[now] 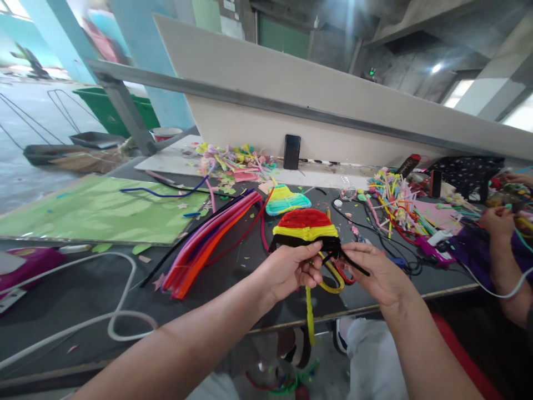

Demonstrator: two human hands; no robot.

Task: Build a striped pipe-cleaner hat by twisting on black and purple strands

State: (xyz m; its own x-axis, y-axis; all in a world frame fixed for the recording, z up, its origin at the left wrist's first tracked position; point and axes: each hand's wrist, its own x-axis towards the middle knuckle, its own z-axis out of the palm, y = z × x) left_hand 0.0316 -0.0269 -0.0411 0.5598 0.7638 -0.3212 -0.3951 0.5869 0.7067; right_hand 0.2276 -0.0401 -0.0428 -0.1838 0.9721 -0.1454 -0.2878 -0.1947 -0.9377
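Note:
My left hand (293, 269) pinches the lower black edge of a pipe-cleaner piece (306, 220), banded red, yellow and black, above the front of the table. At the piece's right corner, my right hand (375, 269) has its fingers closed on a black pipe cleaner (356, 262), whose loose end sticks out over the fingers. Below the hands, a yellow pipe cleaner (309, 316) hangs past the table edge. Just behind lies a similar yellow and turquoise piece (287, 201). A bundle of pink, purple and orange pipe cleaners (204, 250) rests left of my hands.
Magenta glue guns lie at left (31, 264) and right (435, 250), with white cords. A phone (292, 151) leans against the back board. Piles of coloured flower-like bits (393, 194) and a green sheet (91, 208) cover table areas. A co-worker's hand (498, 222) is at right.

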